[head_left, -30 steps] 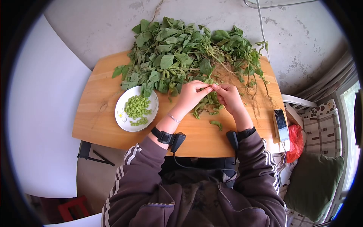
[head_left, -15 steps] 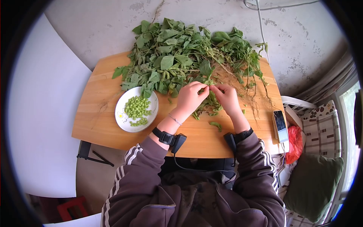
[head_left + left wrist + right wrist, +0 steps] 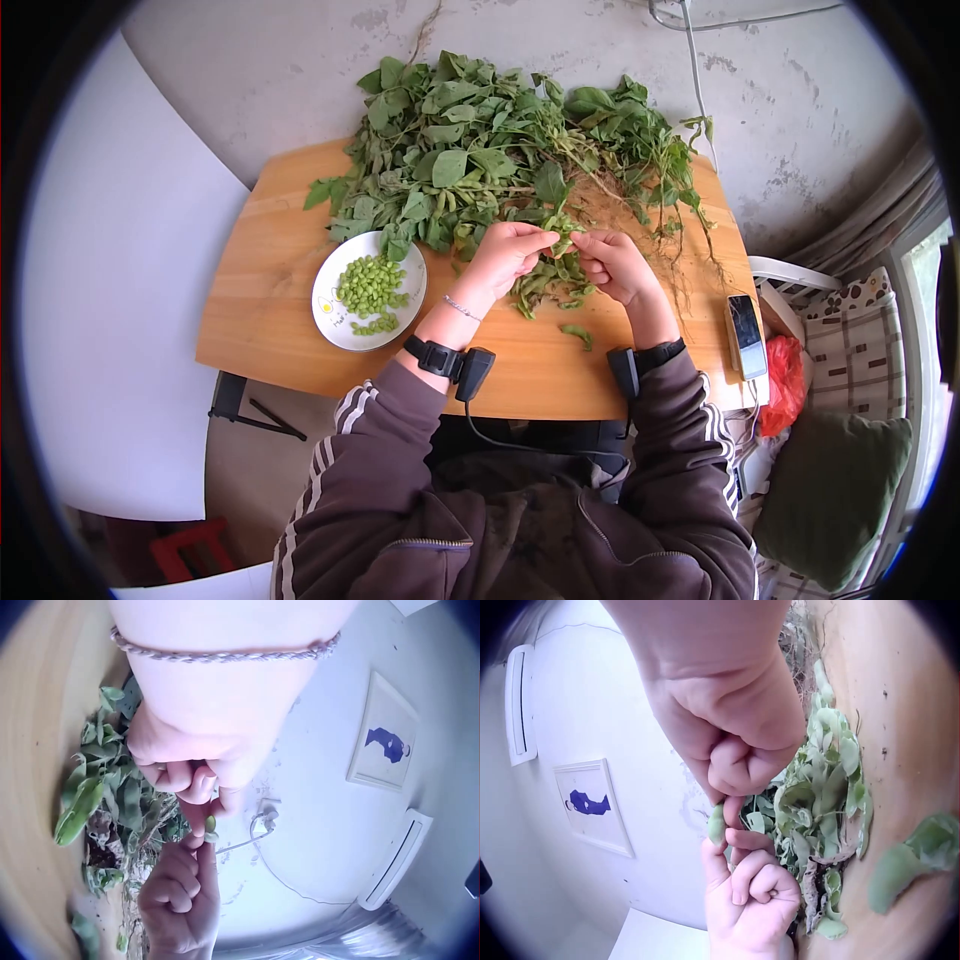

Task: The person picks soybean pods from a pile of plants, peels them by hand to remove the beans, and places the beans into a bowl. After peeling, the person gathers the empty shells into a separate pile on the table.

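Head view: a small, plump, pale-green bean pod (image 3: 717, 823) is held out in front of the body, above the wooden counter (image 3: 270, 250), and is seen more closely from the right wrist. It is pinched between the fingertips of the left hand (image 3: 507, 257) and of the right hand (image 3: 620, 268), with the other fingers of both hands curled in. Whether the pod is already split, or whether a bean is left inside it, cannot be told.

What is done can be judged from the round white ceramic plate (image 3: 340, 331), set on the counter to the left, where a good heap of loose bright-green shelled beans (image 3: 370, 284) is gathered. Beneath and beyond the hands, a loose pile of green pods (image 3: 826, 784) is spread, some of them plainly gaping open. A single curved green pod (image 3: 577, 335) is set apart, nearer the body.

Much appears to be left: the far side of the counter is covered by a broad mound of leafy green bean plants (image 3: 450, 140), on which unpicked pods can be made out among the leaves. The shelling is therefore judged to be well begun but far from finished.
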A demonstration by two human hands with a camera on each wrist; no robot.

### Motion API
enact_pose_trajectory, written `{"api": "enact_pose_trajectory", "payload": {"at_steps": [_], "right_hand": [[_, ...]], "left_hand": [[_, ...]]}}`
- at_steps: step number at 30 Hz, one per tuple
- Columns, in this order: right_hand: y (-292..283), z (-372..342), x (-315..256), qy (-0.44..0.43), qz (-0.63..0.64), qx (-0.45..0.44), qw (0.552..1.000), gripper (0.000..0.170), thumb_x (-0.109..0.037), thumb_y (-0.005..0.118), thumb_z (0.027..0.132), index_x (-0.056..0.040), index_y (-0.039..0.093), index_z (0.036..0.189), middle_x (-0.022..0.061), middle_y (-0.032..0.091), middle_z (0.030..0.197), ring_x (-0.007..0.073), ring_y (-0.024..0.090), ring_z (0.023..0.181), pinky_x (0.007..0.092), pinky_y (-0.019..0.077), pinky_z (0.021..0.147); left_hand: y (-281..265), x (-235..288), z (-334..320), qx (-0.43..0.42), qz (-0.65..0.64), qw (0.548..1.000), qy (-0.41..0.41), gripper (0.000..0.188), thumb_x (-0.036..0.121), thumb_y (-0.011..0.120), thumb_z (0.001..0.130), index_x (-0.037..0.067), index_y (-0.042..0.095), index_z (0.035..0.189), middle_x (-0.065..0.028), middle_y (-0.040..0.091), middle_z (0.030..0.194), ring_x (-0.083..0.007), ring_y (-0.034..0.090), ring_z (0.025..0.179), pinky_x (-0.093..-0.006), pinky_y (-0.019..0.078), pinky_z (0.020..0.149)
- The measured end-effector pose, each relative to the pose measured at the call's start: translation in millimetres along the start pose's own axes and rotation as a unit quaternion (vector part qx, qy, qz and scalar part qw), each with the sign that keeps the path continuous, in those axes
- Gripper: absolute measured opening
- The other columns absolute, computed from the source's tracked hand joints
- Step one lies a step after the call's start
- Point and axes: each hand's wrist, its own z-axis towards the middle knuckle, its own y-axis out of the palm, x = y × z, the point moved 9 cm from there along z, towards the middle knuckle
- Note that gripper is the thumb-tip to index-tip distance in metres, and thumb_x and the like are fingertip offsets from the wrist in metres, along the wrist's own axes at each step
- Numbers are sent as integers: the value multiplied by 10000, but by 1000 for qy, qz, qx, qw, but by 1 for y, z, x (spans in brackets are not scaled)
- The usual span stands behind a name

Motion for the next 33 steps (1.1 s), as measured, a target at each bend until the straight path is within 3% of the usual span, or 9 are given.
{"api": "enact_pose_trajectory", "payload": {"at_steps": [5,8,11,14,17,21,26,29,33], "right_hand": [[2,0,-2,-16,34,-36,999,215,-221,654,988,-31,610,896,-92,353,638,23,275,502,201,190,418],[-6,3,-7,-61,-5,23,998,252,-240,679,972,-30,629,841,-82,400,609,38,299,491,225,217,437],[-16,0,-17,-111,-161,140,971,263,-245,700,956,-3,667,858,-70,433,593,43,332,488,234,239,444],[-10,-3,-21,-135,-153,136,970,269,-238,708,948,27,702,903,-60,450,580,43,358,493,236,251,447],[-8,-5,-21,-139,-154,134,969,275,-238,708,948,33,722,990,-61,449,586,39,359,489,228,249,448],[-10,-15,-35,-213,-215,219,928,242,-208,735,921,9,748,1027,-47,539,614,58,440,528,244,344,480],[23,-33,-60,-354,-444,233,789,194,-158,766,866,-51,773,1029,35,669,698,115,561,604,263,459,574],[25,-29,-56,-361,-476,225,770,209,-163,769,854,-66,775,1039,81,695,750,147,595,619,270,479,596],[21,-26,-52,-366,-443,213,790,224,-185,766,864,-61,771,1051,98,715,785,160,616,642,290,497,622]], "left_hand": [[0,-9,6,-52,-71,996,-31,215,202,726,911,-9,716,954,-8,655,735,-11,347,454,-197,258,431],[7,12,-3,11,54,998,20,243,225,724,920,-12,714,972,-29,688,795,-7,354,471,-195,261,433],[12,15,-6,33,123,992,0,264,175,714,925,-37,678,1077,-78,737,964,6,373,492,-177,261,433],[8,11,-2,43,124,991,39,323,155,730,909,-49,640,1143,-85,736,998,10,388,522,-171,272,449],[3,7,2,18,65,997,27,372,139,736,901,-59,606,1189,-81,734,1005,12,401,548,-169,278,465],[-1,9,1,47,67,996,39,344,135,733,901,-56,632,1168,-51,723,970,7,399,547,-174,275,468],[-3,9,1,58,70,994,59,304,142,728,905,-33,669,1147,21,662,831,-1,390,537,-184,278,477],[0,7,0,40,76,996,40,277,156,724,910,-5,687,1132,64,584,732,-2,376,532,-190,268,480],[-1,3,3,15,67,997,38,236,160,712,919,14,706,1104,90,527,678,-1,360,528,-192,253,478]]}}
